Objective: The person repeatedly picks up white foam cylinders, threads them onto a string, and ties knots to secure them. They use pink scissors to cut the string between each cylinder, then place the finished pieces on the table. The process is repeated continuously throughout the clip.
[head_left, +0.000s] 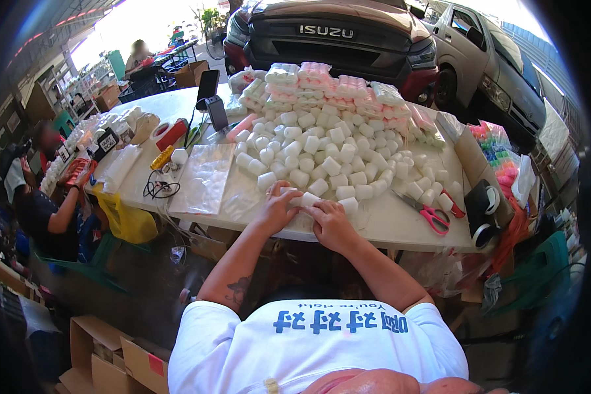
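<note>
At the table's near edge, my left hand has its fingers closed on a small white cylinder. My right hand is beside it, fingers curled over another white cylinder in line with the first. The two hands almost meet, and parts of both pieces are hidden under the fingers. Just beyond them spreads a large loose heap of the same white cylinders. Behind the heap rise stacked clear packs with white, pink and greenish contents.
Scissors with pink handles lie at right, near an open cardboard box. Clear plastic bags, a red tape dispenser and a phone on a stand are at left. A co-worker sits beyond the table's left end.
</note>
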Motion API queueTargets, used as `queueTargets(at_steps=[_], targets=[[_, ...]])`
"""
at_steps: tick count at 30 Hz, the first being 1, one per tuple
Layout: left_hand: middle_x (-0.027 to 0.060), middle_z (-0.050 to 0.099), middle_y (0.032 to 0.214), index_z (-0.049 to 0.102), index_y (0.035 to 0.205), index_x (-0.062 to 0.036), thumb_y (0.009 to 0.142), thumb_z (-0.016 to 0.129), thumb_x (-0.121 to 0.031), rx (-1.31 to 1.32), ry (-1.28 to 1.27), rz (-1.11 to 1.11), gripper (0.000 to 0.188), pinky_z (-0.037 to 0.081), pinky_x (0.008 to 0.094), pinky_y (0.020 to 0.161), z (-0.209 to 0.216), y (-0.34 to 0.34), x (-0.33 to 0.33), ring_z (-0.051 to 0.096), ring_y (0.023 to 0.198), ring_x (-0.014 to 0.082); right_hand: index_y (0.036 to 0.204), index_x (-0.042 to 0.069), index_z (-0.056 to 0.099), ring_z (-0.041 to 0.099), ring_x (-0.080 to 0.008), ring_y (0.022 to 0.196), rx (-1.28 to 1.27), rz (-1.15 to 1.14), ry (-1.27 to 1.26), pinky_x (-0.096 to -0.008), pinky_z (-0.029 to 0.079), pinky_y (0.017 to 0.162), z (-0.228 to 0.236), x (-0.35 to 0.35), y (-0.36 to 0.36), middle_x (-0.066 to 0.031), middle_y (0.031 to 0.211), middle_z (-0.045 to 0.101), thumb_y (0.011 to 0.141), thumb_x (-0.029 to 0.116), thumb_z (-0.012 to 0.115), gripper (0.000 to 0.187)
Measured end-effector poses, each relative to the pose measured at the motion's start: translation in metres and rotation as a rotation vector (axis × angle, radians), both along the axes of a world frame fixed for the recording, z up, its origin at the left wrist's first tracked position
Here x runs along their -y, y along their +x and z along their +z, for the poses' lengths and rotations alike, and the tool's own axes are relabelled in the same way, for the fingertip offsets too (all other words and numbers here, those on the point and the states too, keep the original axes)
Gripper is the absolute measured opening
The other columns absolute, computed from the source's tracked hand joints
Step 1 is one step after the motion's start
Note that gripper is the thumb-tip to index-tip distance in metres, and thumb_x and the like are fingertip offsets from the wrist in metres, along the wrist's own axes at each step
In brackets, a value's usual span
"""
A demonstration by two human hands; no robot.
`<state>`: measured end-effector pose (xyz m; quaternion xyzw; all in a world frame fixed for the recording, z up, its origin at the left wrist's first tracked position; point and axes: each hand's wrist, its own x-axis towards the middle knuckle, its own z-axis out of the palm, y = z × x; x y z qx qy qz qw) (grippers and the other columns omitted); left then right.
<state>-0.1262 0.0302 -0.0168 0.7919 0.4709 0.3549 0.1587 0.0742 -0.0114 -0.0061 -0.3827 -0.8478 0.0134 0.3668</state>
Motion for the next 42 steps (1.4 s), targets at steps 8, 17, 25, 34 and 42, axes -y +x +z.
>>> queueTargets(at_steps=[8,17,25,34,42], targets=[[0.0154,0.044,0.125,0.062,0.118,-0.0192,0.075,0.077,-0.014,-0.004,0.038,0.045,0.045,0.041,0.0441,0.1,0.001,0.001,0.003,0.046,0.118,0.0376,0.111,0.005,0.066,0.054,-0.0334,0.108,0.006,0.001,-0.096,-0.0406,0.045,0.095,0.003,0.008,0.016,-0.0155,0.114,0.055,0.075,-0.006,0.058,0.038],[0.0147,0.047,0.119,0.06,0.123,-0.0184,0.076,0.074,-0.009,0.065,-0.021,0.02,0.05,0.043,0.0407,0.097,0.0,0.003,-0.002,0.048,0.113,0.0352,0.108,0.003,0.066,0.057,-0.0325,0.105,0.113,0.011,-0.221,-0.04,0.045,0.094,0.005,-0.002,0.035,-0.0167,0.109,0.06,0.084,0.004,0.054,0.028],[0.0135,0.052,0.116,0.059,0.119,-0.0136,0.079,0.074,-0.014,0.041,-0.019,-0.072,0.042,0.045,0.0401,0.093,0.014,0.0,0.003,0.053,0.107,0.0344,0.099,0.004,0.067,0.062,-0.0323,0.088,0.212,0.136,-0.052,-0.0418,0.05,0.078,0.014,-0.02,0.032,-0.0136,0.095,0.064,0.085,0.01,0.057,0.019],[0.0173,0.054,0.107,0.056,0.109,-0.0048,0.082,0.072,-0.02,0.147,0.312,-0.069,0.035,0.046,0.0432,0.087,0.044,0.02,0.007,0.054,0.102,0.0383,0.098,0.001,0.064,0.066,-0.0241,0.082,-0.425,0.009,-0.265,-0.0318,0.051,0.074,0.036,-0.017,0.039,-0.0128,0.094,0.066,0.089,0.005,0.062,0.011],[0.015,0.054,0.112,0.055,0.108,-0.0059,0.079,0.071,-0.017,-0.219,0.202,-0.403,0.035,0.046,0.0434,0.087,0.041,0.057,0.022,0.056,0.102,0.037,0.098,0.002,0.059,0.063,-0.0116,0.076,-1.081,0.023,-0.712,-0.0237,0.048,0.066,0.019,0.027,0.084,-0.0061,0.087,0.065,0.094,0.012,0.06,0.012]])
